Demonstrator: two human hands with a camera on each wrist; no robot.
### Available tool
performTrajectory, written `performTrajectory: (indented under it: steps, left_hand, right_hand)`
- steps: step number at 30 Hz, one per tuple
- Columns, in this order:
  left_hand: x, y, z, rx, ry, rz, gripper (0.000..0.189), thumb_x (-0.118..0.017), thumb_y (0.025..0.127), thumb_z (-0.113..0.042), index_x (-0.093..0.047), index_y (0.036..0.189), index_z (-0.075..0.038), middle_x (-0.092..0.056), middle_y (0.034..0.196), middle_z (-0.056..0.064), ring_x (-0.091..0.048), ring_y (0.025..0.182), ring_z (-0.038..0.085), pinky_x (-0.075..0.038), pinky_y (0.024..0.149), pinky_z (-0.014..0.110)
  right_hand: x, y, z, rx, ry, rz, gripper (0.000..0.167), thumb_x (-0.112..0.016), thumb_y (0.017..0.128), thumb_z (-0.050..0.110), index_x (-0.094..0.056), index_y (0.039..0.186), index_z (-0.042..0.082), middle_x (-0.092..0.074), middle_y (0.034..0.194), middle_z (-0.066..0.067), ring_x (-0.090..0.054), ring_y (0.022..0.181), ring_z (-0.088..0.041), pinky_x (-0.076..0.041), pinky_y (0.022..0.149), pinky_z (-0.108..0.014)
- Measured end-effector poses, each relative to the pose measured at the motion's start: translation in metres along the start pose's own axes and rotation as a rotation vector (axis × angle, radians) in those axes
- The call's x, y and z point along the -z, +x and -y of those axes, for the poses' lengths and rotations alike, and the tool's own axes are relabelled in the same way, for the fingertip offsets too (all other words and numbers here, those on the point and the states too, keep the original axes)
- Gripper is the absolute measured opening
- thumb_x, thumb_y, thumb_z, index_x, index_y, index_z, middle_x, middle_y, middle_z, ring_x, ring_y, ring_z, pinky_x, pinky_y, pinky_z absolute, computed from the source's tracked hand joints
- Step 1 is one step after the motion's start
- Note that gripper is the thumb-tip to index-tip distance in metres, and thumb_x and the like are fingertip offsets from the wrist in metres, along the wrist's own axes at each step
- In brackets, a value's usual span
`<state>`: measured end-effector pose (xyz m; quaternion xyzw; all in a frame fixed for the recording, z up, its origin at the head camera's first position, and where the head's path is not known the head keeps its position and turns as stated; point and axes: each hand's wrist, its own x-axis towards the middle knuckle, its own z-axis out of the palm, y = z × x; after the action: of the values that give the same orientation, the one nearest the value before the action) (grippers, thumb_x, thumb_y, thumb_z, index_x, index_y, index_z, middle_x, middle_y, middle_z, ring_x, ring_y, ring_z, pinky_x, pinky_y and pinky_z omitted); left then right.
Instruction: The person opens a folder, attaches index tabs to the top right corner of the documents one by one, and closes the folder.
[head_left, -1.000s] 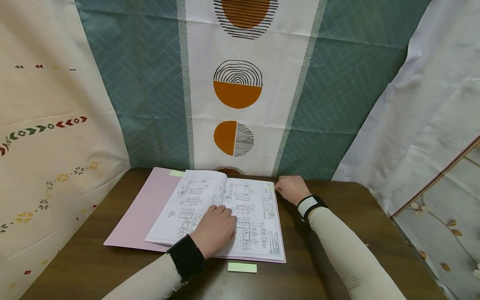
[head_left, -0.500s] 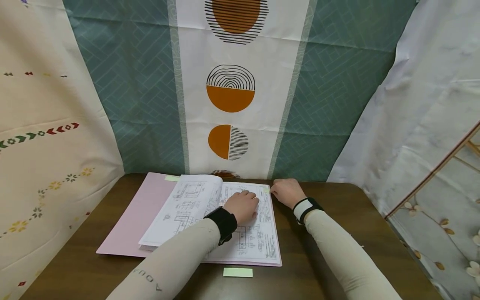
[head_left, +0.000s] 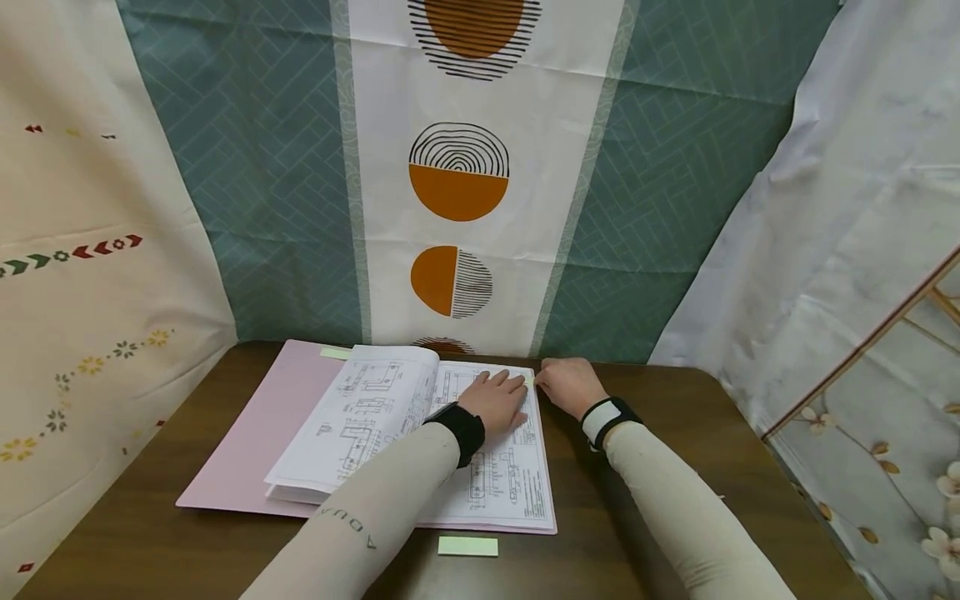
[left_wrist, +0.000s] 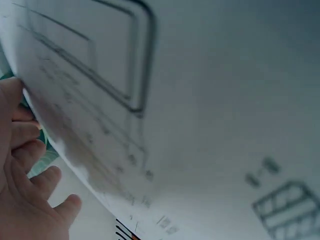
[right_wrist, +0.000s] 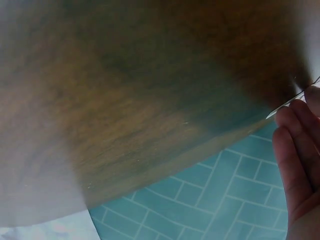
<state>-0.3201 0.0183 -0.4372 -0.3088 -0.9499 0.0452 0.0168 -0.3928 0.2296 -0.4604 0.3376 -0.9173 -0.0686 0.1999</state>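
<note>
An open booklet (head_left: pixel 360 417) lies on the tabletop (head_left: pixel 585 550); the left hand (head_left: pixel 492 404) presses its right page (head_left: pixel 517 483), fingers spread, while the right hand (head_left: pixel 573 387) pinches that page's corner (partly hidden); uneven tugging could crease it.

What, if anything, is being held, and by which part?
The booklet: the right hand pinches it at its far right corner; how many sheets cannot be told. The left hand rests on the right page, gripping nothing.

Booklet (head_left: pixel 348 425) on folder (head_left: pixel 247 450), folder on table (head_left: pixel 592 533); paper strip (head_left: pixel 468 546) before folder, curtain (head_left: pixel 517 250) behind.
</note>
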Motion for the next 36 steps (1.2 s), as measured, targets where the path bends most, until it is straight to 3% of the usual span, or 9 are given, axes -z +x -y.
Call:
performTrajectory:
  steps: [7,10,18,23,29,36]
  left_hand:
    - [-0.031,0.027,0.013,-0.036,0.044,-0.005,0.062,-0.05,0.116,-0.051,-0.047,0.168,-0.017,-0.045,0.173,0.0,-0.035,0.163,0.025,-0.027,0.131,0.048]
    - [-0.035,0.031,0.015,-0.041,0.049,0.003,0.062,-0.049,0.116,-0.053,-0.048,0.168,-0.018,-0.045,0.173,0.0,-0.036,0.162,0.025,-0.03,0.13,0.047]
    - [-0.01,0.023,0.009,-0.017,-0.005,0.037,0.058,-0.052,0.117,-0.047,-0.051,0.165,-0.015,-0.05,0.169,0.002,-0.043,0.158,0.027,-0.036,0.126,0.049]
    - [0.0,0.024,0.006,0.042,-0.036,0.03,0.057,-0.056,0.116,-0.046,-0.055,0.163,-0.013,-0.053,0.167,0.003,-0.046,0.156,0.027,-0.039,0.125,0.047]
    - [0.0,0.03,0.007,0.102,-0.029,0.05,0.06,-0.055,0.115,-0.049,-0.053,0.164,-0.014,-0.051,0.169,0.001,-0.044,0.158,0.025,-0.039,0.125,0.046]
    - [-0.013,0.033,0.012,0.018,0.064,0.055,0.057,-0.051,0.117,-0.05,-0.054,0.164,-0.018,-0.051,0.168,-0.001,-0.043,0.158,0.023,-0.04,0.124,0.046]
  right_hand:
    - [0.0,0.003,0.001,-0.014,-0.012,0.025,0.011,-0.084,0.098,0.012,-0.088,0.094,0.022,-0.06,0.076,0.004,-0.057,0.063,-0.012,-0.054,0.062,-0.037]
    - [0.001,0.003,0.001,-0.022,-0.014,0.045,0.011,-0.084,0.099,0.012,-0.088,0.095,0.022,-0.06,0.076,0.004,-0.056,0.063,-0.012,-0.054,0.062,-0.036]
    - [0.003,0.002,0.002,-0.029,-0.012,0.067,0.011,-0.083,0.099,0.012,-0.088,0.096,0.022,-0.062,0.078,0.004,-0.059,0.066,-0.012,-0.055,0.064,-0.037]
    - [0.005,0.002,0.003,-0.028,-0.017,0.07,0.01,-0.084,0.099,0.012,-0.089,0.097,0.021,-0.065,0.079,0.003,-0.062,0.068,-0.014,-0.057,0.066,-0.038]
    - [0.006,0.004,0.003,-0.042,-0.011,0.088,0.01,-0.083,0.1,0.013,-0.089,0.1,0.021,-0.066,0.079,0.003,-0.06,0.067,-0.013,-0.055,0.065,-0.036]
    - [0.003,0.003,0.001,-0.014,-0.027,0.053,0.012,-0.083,0.098,0.011,-0.088,0.094,0.022,-0.063,0.077,0.005,-0.061,0.064,-0.013,-0.055,0.062,-0.037]
